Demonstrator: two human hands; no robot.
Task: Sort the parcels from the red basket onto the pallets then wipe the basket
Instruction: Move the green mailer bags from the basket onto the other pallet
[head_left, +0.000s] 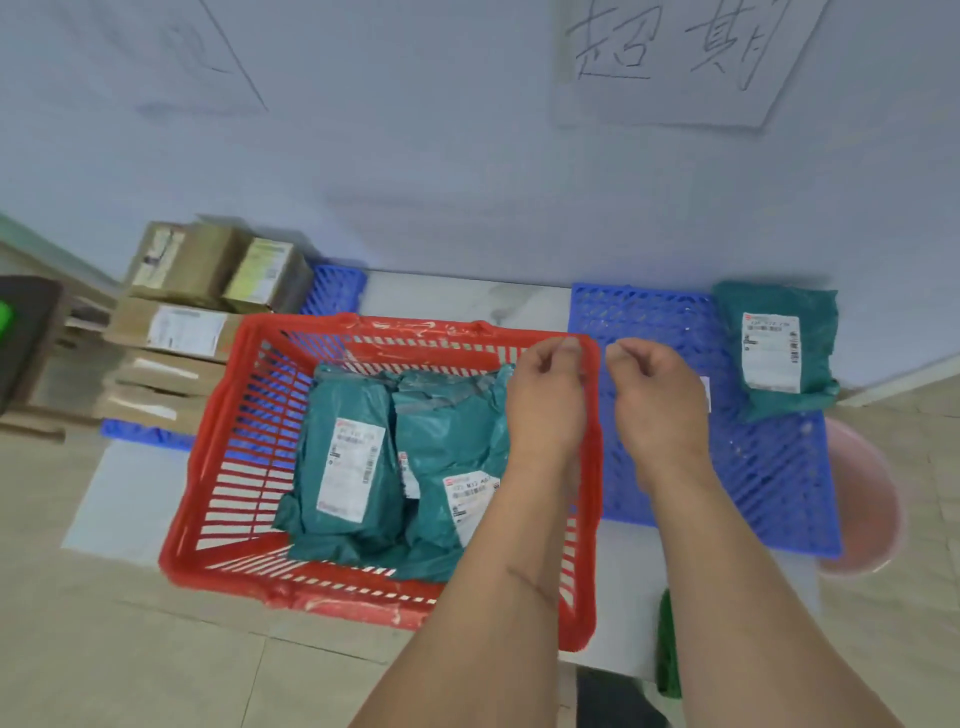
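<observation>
Both hands at centre frame, fingers loosely curled and grasping nothing: the left hand (545, 395) over the right rim of the red slatted plastic basket (218, 467), the right hand (657, 400) over the blue perforated plastic pallet (779, 483) at right. One teal plastic mailer parcel (776, 348) already lies on that pallet; several teal parcels (353, 467) remain in the basket. Brown cardboard boxes (182, 322) crowd a second blue pallet (335, 288), upper left. Sorting appears partly done; wiping not yet begun.

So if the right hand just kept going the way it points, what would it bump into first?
Probably the blue pallet beneath the right hand, then the wall behind it. The hand's height is hard to judge from this one view.
</observation>
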